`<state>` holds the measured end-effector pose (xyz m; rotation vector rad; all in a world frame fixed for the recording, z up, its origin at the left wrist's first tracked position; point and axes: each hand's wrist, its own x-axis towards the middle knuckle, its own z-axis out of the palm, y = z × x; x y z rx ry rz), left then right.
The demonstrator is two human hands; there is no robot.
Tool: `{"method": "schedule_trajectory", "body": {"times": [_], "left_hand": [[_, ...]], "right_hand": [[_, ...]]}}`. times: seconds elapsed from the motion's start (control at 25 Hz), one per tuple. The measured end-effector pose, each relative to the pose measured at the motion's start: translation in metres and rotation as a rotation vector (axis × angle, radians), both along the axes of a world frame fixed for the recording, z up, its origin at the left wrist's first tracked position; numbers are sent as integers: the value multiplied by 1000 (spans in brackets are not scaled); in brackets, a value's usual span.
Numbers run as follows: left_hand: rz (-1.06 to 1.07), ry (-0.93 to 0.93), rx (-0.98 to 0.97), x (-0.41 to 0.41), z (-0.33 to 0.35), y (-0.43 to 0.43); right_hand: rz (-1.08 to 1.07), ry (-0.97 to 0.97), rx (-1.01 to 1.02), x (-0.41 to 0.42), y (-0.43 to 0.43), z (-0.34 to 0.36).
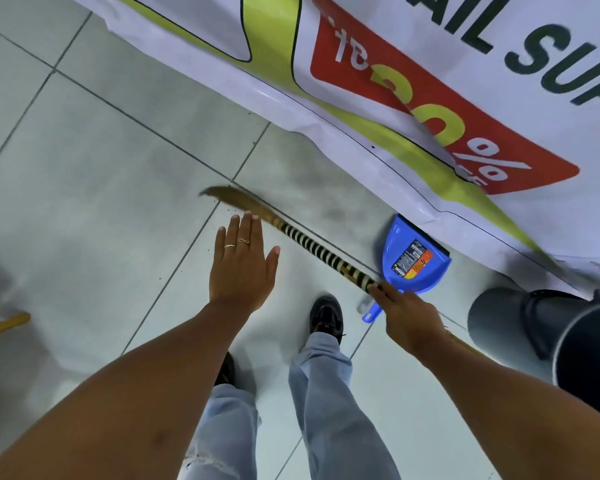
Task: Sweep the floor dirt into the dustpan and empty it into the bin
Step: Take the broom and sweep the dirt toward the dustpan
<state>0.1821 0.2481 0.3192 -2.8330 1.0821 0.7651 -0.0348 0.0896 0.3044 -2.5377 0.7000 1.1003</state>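
My right hand (407, 318) grips the striped black-and-cream handle of a grass broom (312, 245). Its brown bristle tip touches the pale tiled floor at a grout line, blurred by motion. Small dark specks of dirt (229, 211) lie on the tiles around the bristles. My left hand (241, 263) hovers flat above the floor, fingers spread, holding nothing, with two rings on it. A blue dustpan (414, 261) with a printed label lies on the floor just right of the broom handle. A dark grey bin (548, 334) stands at the right, partly cut off.
A large printed banner (395, 81) in white, green and red lies on the floor across the top and right, its edge beside the dustpan. My feet in black shoes (326, 315) and light jeans are below. A yellow stick (4, 325) shows at the left edge.
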Motion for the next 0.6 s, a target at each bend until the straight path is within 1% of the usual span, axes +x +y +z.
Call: {"method": "schedule_trajectory", "body": {"times": [0.08,0.16,0.2,0.24,0.32,0.4,0.6], "left_hand": [[23,-10,-2,3,-1,-4],[42,-20,3,3,-4,-9],[52,-22,4,2,-5,-11],[62,-22,2,1,-7,-12],[74,-23,6,-2,-8,-15],[64,-26,12,-5,-10,-14],[63,-45,65,-22,-9,0]], "right_hand": [[7,-120,-88,12,-23,-5],[18,-222,-202,48,-47,-23],[-9,-239,-206,72,-57,-29],[-58,-230,-189,98,-66,-34],[-117,-109,-110,138,-78,-43],[-105,-7,-75,156,-77,-46],[176,-34,-68,124,-56,-50]]}}
